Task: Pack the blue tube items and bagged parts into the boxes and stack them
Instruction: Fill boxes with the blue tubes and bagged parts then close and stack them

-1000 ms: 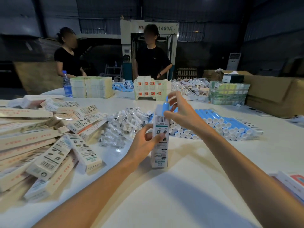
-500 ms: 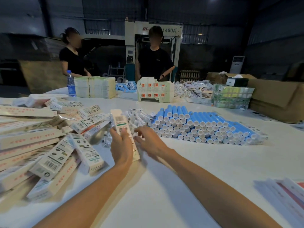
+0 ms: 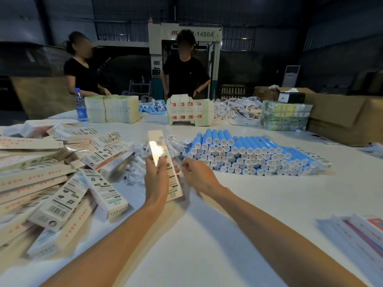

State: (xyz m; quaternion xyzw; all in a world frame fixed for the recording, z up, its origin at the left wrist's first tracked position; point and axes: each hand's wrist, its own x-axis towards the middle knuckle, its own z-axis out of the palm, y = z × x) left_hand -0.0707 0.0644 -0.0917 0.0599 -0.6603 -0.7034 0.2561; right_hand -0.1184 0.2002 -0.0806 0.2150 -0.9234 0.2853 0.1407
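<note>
Your left hand (image 3: 156,179) is wrapped around a long white box (image 3: 163,162), fingers over its top face, box angled away from you with its far end lifted above the bagged parts (image 3: 143,160). Your right hand (image 3: 198,176) sits just right of the box's lower half, fingers curled loosely; motion blur there, so I can't tell if it's pinching a bag or touching the box at all. The bagged parts are a clear-plastic heap directly behind both hands, between the box pile and the tubes. The blue tubes (image 3: 248,154) are stacked in a low pyramid to the right of the heap, white caps facing you, well within reach of the right hand. The pile of boxes (image 3: 58,183) covers the left side of the white table (image 3: 207,235), laid loosely at mixed angles, barcodes up on several. Flat printed sheets (image 3: 356,230) lie at the right edge near your right forearm. Far side of the table: a water bottle (image 3: 79,106), stacks of flat cartons (image 3: 116,108), another small batch of blue tubes, and two people in black shirts standing behind.
</note>
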